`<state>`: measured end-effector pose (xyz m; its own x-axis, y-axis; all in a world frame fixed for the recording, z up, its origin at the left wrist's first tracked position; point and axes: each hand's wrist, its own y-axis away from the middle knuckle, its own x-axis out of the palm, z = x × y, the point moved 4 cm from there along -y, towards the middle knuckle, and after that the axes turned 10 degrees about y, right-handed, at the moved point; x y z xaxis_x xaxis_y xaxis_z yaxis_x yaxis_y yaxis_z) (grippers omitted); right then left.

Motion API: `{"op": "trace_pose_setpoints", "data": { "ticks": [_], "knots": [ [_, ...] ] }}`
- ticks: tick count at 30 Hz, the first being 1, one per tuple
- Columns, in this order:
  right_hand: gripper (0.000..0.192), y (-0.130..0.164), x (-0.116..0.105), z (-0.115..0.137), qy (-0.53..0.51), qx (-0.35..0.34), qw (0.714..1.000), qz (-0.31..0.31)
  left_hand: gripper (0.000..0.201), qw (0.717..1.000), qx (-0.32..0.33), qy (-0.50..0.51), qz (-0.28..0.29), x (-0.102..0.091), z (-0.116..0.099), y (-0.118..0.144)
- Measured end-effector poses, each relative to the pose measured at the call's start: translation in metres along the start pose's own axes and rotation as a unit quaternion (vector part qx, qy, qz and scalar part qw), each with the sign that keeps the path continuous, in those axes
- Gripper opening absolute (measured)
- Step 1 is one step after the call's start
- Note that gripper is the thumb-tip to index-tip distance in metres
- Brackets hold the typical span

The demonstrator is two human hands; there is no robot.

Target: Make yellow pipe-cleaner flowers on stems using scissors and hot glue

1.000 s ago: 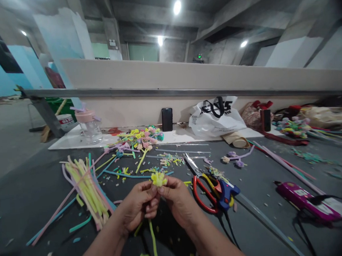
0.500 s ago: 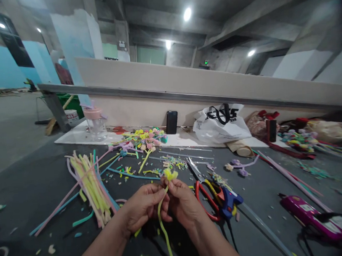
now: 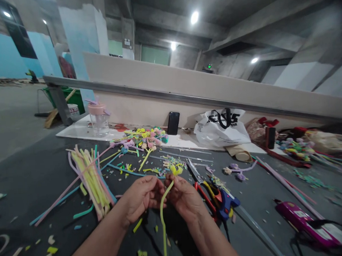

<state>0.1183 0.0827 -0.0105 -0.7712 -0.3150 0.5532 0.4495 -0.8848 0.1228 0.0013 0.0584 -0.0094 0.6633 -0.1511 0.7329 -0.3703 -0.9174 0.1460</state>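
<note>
My right hand (image 3: pixel 186 198) pinches a yellow-green pipe cleaner flower (image 3: pixel 163 216) just below its yellow bloom, between thumb and fingertips. The long stem hangs down in a curve towards me. Beside it on the left, my left hand (image 3: pixel 143 198) is loosely curled, its fingers apart and nothing visible in them; the fingertips are close to the stem. A bundle of pastel pipe cleaners (image 3: pixel 90 178) lies left of my hands. To the right are red-handled scissors (image 3: pixel 205 198) and a blue glue gun (image 3: pixel 228 203), partly overlapping.
Finished-looking flowers (image 3: pixel 148 138) are heaped at the back, near a black phone (image 3: pixel 173 123) propped upright. A clear cup (image 3: pixel 98 120) and a white bag (image 3: pixel 221 127) stand along the back. A purple device (image 3: pixel 304 220) lies at right. Coloured clippings litter the dark tabletop.
My left hand has let go of the stem and moved slightly left. My right hand keeps the flower, which has shifted a little right. The camera view has shifted slightly.
</note>
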Motion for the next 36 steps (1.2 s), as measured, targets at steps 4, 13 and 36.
{"op": "trace_pose_setpoints", "data": {
  "ticks": [4, 13, 36],
  "knots": [
    [0.019, 0.004, 0.005, 0.005, 0.005, -0.058, 0.997, 0.053, 0.019, 0.999, 0.034, 0.002, -0.026, -0.003, -0.001, -0.001],
    [0.006, 0.007, 0.010, 0.016, 0.364, -0.307, 0.876, -0.079, 0.023, 0.985, 0.130, 0.003, -0.118, -0.014, -0.006, -0.005],
    [0.009, 0.013, 0.014, 0.018, 0.511, -0.387, 0.763, -0.088, 0.020, 0.977, 0.167, -0.115, -0.062, 0.002, -0.015, 0.002]
  ]
}}
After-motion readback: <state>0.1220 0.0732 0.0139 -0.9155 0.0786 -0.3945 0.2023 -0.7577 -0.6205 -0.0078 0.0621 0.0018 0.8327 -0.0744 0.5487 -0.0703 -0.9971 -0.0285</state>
